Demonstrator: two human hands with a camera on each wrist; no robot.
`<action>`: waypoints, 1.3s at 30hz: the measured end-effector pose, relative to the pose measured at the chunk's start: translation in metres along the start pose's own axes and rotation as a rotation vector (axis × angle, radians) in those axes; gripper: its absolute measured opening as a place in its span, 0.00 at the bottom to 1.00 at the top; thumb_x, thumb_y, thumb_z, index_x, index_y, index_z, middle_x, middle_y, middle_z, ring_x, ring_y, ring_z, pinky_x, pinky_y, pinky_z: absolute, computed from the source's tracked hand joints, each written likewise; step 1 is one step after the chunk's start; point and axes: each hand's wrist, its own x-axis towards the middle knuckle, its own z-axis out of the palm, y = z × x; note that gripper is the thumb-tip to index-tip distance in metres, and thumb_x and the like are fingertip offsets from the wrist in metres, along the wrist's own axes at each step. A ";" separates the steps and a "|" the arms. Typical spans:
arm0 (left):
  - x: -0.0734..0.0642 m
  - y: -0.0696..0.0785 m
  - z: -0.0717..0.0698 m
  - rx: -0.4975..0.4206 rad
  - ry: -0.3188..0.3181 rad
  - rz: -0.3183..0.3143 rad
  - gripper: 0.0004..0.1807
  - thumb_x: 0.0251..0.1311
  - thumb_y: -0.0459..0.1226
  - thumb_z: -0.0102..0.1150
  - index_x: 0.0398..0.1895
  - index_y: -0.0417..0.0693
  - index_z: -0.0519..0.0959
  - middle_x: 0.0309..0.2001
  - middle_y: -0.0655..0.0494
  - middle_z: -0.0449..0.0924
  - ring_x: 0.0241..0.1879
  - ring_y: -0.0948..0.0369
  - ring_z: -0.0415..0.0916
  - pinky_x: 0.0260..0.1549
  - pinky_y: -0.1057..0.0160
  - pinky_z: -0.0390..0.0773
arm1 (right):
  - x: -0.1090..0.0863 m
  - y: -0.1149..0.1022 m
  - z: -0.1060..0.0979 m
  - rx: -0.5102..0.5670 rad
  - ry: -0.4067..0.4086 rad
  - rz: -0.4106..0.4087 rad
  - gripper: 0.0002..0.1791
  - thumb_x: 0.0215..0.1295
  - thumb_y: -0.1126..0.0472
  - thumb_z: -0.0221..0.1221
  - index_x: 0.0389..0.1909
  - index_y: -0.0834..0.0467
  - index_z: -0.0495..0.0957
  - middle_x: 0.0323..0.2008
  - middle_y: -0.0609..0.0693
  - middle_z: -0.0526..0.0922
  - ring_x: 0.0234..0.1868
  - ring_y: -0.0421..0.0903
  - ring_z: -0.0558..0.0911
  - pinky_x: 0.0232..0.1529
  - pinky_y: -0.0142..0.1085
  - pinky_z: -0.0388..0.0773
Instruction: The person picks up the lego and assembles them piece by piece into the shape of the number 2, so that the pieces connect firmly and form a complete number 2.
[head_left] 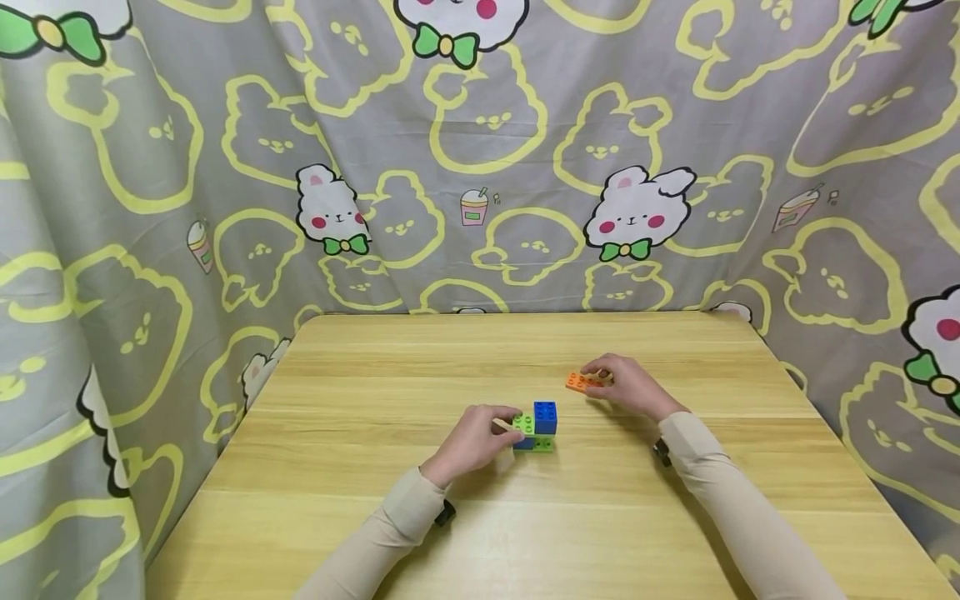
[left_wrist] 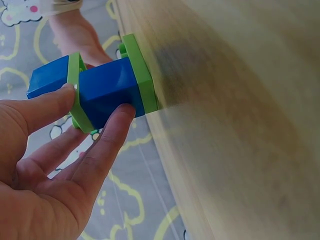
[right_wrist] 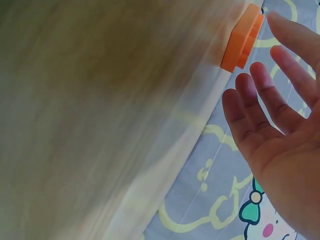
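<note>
A small stack of toy building bricks [head_left: 534, 444] stands on the table. It has a green plate [left_wrist: 141, 75] at the bottom, a blue brick [left_wrist: 111, 90] on that, another green plate [left_wrist: 79, 92] and a blue brick [head_left: 545, 417] on top. My left hand [head_left: 476, 437] pinches the stack's left side, its thumb at the upper green plate and a fingertip on the lower blue brick. Farther back lies a flat orange brick [head_left: 577, 382] with studs up. My right hand [head_left: 628, 383] hovers at its right end, fingers loosely bent and apart from it in the right wrist view.
The wooden table [head_left: 637, 517] reaches back to a grey patterned curtain [head_left: 517, 167], which also hangs along both sides. Dark wrist devices [head_left: 445, 512] sit under the beige sleeves [head_left: 375, 533].
</note>
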 end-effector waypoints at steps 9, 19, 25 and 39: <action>-0.001 0.000 0.000 -0.004 -0.002 0.012 0.20 0.68 0.39 0.66 0.61 0.41 0.81 0.58 0.47 0.84 0.44 0.56 0.88 0.41 0.63 0.86 | 0.002 -0.001 0.001 -0.022 -0.026 0.003 0.19 0.60 0.63 0.73 0.53 0.61 0.84 0.45 0.54 0.85 0.44 0.50 0.82 0.48 0.50 0.81; -0.001 0.000 0.000 0.005 0.004 0.018 0.20 0.68 0.39 0.66 0.61 0.42 0.81 0.58 0.48 0.84 0.44 0.57 0.88 0.41 0.64 0.86 | 0.004 0.001 0.001 -0.055 -0.051 -0.040 0.18 0.59 0.67 0.72 0.50 0.64 0.85 0.43 0.56 0.85 0.41 0.50 0.82 0.45 0.48 0.81; -0.001 0.000 0.002 0.028 0.009 0.029 0.21 0.68 0.38 0.66 0.61 0.41 0.81 0.58 0.47 0.84 0.43 0.57 0.88 0.40 0.67 0.86 | 0.003 0.000 0.001 -0.043 -0.064 -0.034 0.16 0.59 0.67 0.71 0.49 0.64 0.84 0.42 0.55 0.86 0.39 0.47 0.81 0.43 0.45 0.81; -0.002 0.002 0.000 0.075 0.004 0.017 0.29 0.67 0.46 0.67 0.65 0.40 0.77 0.57 0.45 0.83 0.44 0.57 0.86 0.43 0.62 0.85 | -0.005 -0.022 -0.002 -0.020 -0.007 -0.060 0.13 0.62 0.68 0.69 0.49 0.64 0.85 0.45 0.57 0.86 0.42 0.50 0.83 0.47 0.48 0.83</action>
